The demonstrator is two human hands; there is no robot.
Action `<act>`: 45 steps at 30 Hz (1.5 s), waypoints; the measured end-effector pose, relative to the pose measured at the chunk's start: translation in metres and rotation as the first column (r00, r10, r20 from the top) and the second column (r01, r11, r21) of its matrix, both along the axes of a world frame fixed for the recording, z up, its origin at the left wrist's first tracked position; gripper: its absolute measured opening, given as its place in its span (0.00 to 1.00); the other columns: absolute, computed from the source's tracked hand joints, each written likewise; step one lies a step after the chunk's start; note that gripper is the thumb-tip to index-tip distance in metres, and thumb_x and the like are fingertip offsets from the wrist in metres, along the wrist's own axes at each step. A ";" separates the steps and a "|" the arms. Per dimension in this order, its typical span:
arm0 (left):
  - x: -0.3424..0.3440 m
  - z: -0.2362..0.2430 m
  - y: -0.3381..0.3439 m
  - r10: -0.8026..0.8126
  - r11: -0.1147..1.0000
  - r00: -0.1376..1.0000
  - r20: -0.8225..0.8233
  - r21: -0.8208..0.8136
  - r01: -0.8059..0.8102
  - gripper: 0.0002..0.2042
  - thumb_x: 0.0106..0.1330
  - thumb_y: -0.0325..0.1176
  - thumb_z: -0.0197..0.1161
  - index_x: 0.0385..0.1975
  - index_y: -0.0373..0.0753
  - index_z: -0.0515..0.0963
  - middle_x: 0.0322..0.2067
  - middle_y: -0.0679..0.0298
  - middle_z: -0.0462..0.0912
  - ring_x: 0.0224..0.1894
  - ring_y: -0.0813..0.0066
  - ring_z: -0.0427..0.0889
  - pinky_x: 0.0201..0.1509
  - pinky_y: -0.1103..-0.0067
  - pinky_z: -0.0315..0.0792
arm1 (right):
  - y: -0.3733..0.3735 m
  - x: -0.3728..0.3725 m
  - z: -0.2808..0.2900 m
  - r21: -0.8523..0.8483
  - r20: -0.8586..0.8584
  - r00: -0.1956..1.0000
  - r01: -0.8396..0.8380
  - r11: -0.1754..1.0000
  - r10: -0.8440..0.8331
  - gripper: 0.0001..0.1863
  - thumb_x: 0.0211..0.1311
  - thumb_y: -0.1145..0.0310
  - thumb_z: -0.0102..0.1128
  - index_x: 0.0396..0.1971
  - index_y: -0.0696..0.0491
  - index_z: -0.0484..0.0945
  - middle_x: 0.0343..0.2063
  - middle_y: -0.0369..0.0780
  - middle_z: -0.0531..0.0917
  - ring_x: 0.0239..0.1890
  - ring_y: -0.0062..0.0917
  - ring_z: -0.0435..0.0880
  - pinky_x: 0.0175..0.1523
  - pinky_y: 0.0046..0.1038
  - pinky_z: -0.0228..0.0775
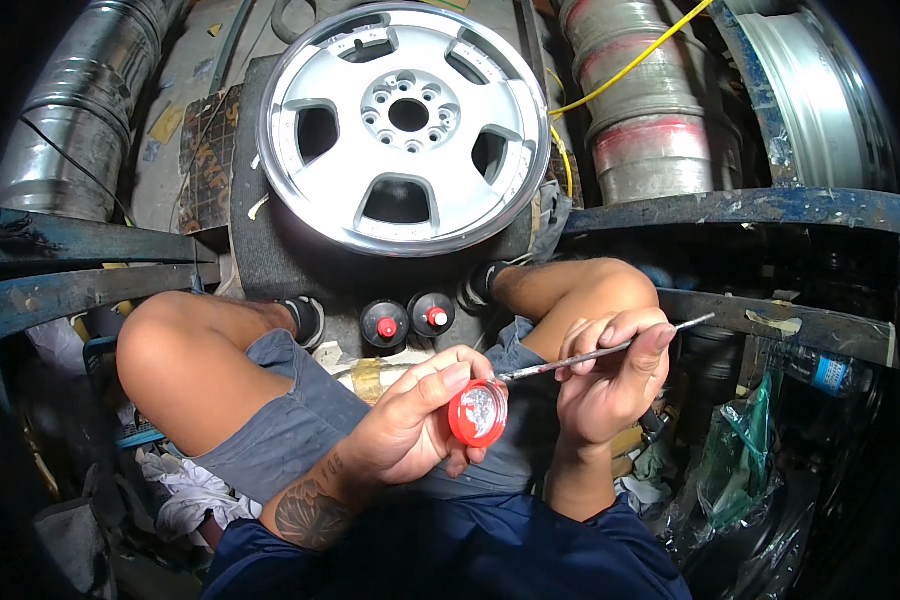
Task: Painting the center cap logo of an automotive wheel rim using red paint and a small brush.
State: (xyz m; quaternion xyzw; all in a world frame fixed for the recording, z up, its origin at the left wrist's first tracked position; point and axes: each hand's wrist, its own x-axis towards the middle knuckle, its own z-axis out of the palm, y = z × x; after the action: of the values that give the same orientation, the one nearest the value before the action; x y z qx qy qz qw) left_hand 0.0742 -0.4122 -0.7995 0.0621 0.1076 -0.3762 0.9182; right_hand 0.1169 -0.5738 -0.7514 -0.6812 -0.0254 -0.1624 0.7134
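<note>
My left hand (420, 412) is closed round a small red cap (478, 413), tilted so its inside shows, with silvery-white paint in it. Between the thumb and fingers of my right hand (615, 375) is a thin paintbrush (610, 351), its tip at the cap's upper rim. Beyond my hands lies a silver alloy wheel (395, 175) with a polished rim, face up on a dark mat. Two dark bottles with red tops, a left bottle (384, 325) and a right bottle (432, 315), stand between the wheel and my lap.
Stacked metal rims (655, 110) stand at the far right, more rims (75, 110) at the far left. A blue rack beam (740, 210) runs along the right. A yellow hose (635, 62) crosses the rims. Green plastic wrap (740, 450) and a clear bottle (828, 373) lie at right.
</note>
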 end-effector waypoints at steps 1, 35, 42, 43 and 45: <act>0.000 -0.001 0.000 -0.005 1.000 1.000 0.011 0.001 0.005 0.19 0.69 0.46 0.51 0.43 0.33 0.64 0.37 0.48 0.74 0.20 0.71 0.78 0.14 0.83 0.69 | 0.000 0.000 -0.002 0.076 -0.046 0.999 0.027 0.997 -0.024 0.22 0.74 0.52 0.34 0.26 0.54 0.64 0.12 0.36 0.67 0.10 0.16 0.61 0.14 0.19 0.57; 0.002 -0.006 -0.001 -0.024 0.999 0.999 0.043 -0.046 0.026 0.15 0.69 0.41 0.52 0.45 0.37 0.65 0.42 0.56 0.74 0.30 0.70 0.82 0.20 0.81 0.74 | -0.009 -0.020 0.024 -0.563 0.354 0.858 -0.124 0.818 0.373 0.24 0.59 0.48 0.55 0.23 0.58 0.73 0.17 0.40 0.78 0.18 0.27 0.78 0.23 0.23 0.65; 0.001 -0.004 -0.002 -0.007 1.000 1.000 0.029 -0.022 0.008 0.15 0.69 0.41 0.52 0.45 0.36 0.64 0.42 0.53 0.72 0.30 0.68 0.83 0.18 0.82 0.73 | -0.008 -0.014 0.028 -0.695 0.345 0.801 -0.132 0.706 0.489 0.24 0.55 0.46 0.56 0.24 0.57 0.74 0.18 0.40 0.77 0.19 0.27 0.78 0.23 0.24 0.65; 0.001 -0.003 -0.003 -0.002 1.000 1.000 0.017 0.022 0.002 0.17 0.68 0.42 0.53 0.45 0.34 0.64 0.41 0.50 0.70 0.29 0.66 0.83 0.16 0.83 0.72 | -0.007 -0.014 0.028 -0.701 0.344 0.803 -0.125 0.702 0.487 0.24 0.55 0.46 0.56 0.24 0.57 0.74 0.18 0.39 0.77 0.19 0.27 0.78 0.23 0.24 0.65; 0.001 -0.003 -0.003 -0.001 1.000 1.000 0.011 0.019 0.001 0.16 0.68 0.42 0.52 0.45 0.34 0.64 0.41 0.49 0.70 0.29 0.66 0.83 0.16 0.83 0.73 | -0.009 -0.015 0.030 -0.699 0.324 0.816 -0.135 0.702 0.479 0.24 0.55 0.46 0.56 0.24 0.56 0.74 0.18 0.39 0.77 0.19 0.27 0.78 0.23 0.24 0.65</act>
State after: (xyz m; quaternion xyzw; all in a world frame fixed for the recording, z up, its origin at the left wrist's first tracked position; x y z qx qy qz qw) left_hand 0.0756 -0.4149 -0.8028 0.0728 0.1061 -0.3752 0.9180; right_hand 0.1017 -0.5832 -0.7211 -0.8063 -0.3743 -0.1822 0.4201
